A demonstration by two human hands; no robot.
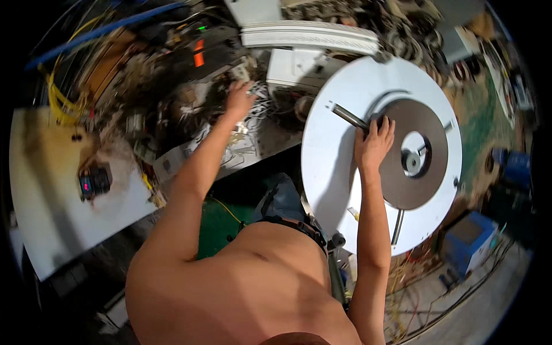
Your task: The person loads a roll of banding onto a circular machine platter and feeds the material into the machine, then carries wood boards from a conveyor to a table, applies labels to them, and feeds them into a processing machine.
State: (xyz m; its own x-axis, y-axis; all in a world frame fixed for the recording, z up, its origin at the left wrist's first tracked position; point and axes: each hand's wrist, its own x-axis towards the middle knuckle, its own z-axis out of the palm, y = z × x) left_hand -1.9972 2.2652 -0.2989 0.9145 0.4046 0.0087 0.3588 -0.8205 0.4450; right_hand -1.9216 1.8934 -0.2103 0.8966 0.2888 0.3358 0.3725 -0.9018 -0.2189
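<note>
My right hand [375, 145] lies with its fingers stretched and slightly spread on the inner left edge of a brown coil of strip [425, 184]. The coil rests flat on a large round white disc [328, 155], around a central hub [411, 162]. A dark metal bar [348, 117] on the disc points toward my right fingers. On the left, my left hand [239, 101] reaches over the cluttered bench, fingers extended beside a heap of thin whitish metal pieces [260, 103]. Nothing shows clearly in its fingers, and the fingertips are a little blurred.
A long white ribbed rail [310, 35] crosses behind the disc. A white-topped table [40, 190] at left carries a small black device [95, 181] with a red display. A blue box-shaped machine [468, 244] stands on the floor at right, near loose cables [460, 310].
</note>
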